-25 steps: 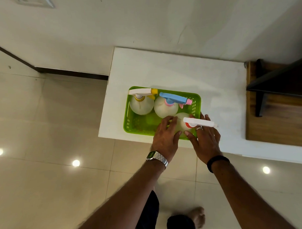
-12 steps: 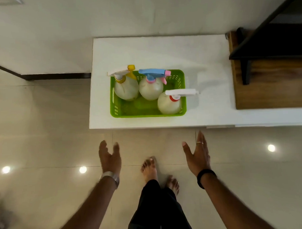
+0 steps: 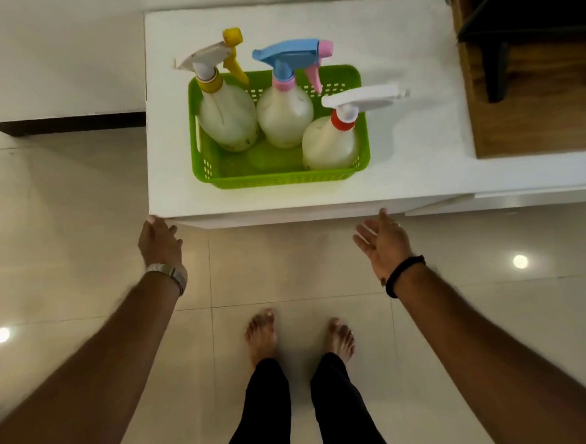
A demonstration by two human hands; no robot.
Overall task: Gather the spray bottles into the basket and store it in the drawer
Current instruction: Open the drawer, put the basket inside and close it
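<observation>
A green basket (image 3: 277, 180) stands on the white cabinet top (image 3: 395, 45). Three whitish spray bottles stand upright inside it: one with a white and yellow head (image 3: 226, 118), one with a blue and pink head (image 3: 284, 114), one with a white head and red collar (image 3: 330, 142). My left hand (image 3: 159, 241) is below the cabinet's front left corner, fingertips at the front edge, holding nothing. My right hand (image 3: 382, 243) hovers palm-up with fingers spread, its fingertips at the white drawer front (image 3: 285, 218).
A dark wooden unit (image 3: 529, 80) with a black frame abuts the cabinet on the right. A white wall with a dark skirting (image 3: 72, 123) lies to the left. Glossy beige floor tiles and my bare feet (image 3: 299, 338) are below the cabinet.
Both hands left the red-collared bottle in the basket and dropped below the cabinet's front edge. They have since risen to that edge. The camera is lower and closer.
</observation>
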